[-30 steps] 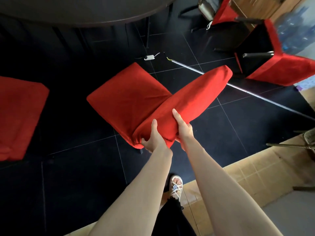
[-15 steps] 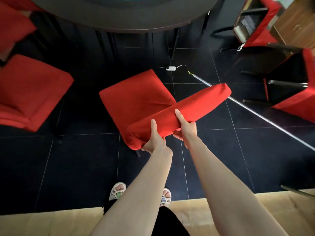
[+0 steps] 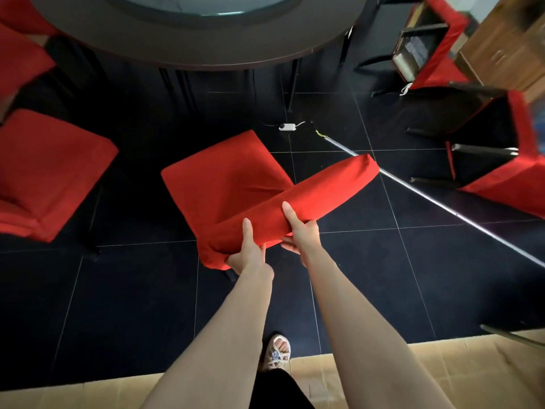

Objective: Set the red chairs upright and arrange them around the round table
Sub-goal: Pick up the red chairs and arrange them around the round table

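A red-covered chair (image 3: 224,184) stands upright in the middle of the dark floor, its seat facing the round table (image 3: 206,48). My left hand (image 3: 249,252) and my right hand (image 3: 300,231) both grip the top edge of its backrest, thumbs on the front face. Another upright red chair (image 3: 44,169) stands at the left by the table, and part of a third shows at the top left. Two more red chairs lie tipped over at the right (image 3: 507,172) and upper right (image 3: 427,48), dark legs pointing sideways.
A metal pole (image 3: 442,205) lies diagonally across the floor right of the held chair. A small white plug box (image 3: 287,126) sits near the table legs. A wooden cabinet (image 3: 507,45) is at the top right. Tan flooring begins at the bottom edge, where my sandalled foot (image 3: 275,352) stands.
The chair has been pushed closer to the round table, and I have stepped forward onto the dark tiles. More of the table and the left chair has come into view. Both hands keep their grip.
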Demonstrator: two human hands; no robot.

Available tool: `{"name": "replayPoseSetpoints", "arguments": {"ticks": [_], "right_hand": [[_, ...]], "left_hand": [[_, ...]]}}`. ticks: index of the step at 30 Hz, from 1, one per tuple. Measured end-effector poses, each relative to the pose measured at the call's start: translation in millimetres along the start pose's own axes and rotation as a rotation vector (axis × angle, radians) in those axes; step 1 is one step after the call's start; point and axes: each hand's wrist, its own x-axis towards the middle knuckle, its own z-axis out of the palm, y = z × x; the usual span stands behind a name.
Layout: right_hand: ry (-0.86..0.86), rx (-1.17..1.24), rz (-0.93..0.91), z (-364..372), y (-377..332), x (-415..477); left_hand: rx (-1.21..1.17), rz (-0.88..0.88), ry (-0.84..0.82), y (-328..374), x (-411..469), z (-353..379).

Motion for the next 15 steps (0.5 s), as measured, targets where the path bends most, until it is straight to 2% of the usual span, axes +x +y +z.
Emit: {"name": "replayPoseSetpoints", "arguments": {"ticks": [6,9,13,15], "right_hand": [[0.065,-0.069,-0.032,-3,-4,-7],[0.101,-0.012,-0.054,-21,-3,-10],[0.18,0.077,-0.065,-59,-10,-13],[0.227,0.121,-0.092,-89,-20,-12]], "left_hand": [[0.04,-0.022,-0.032,2,-2,-4],[0.115,-0.073,-0.074,-2,-7,-3],[0.329,-0.216,-0.262,-25,-23,9],[0.446,-0.217,-0.375,-44,-44,26]]}}
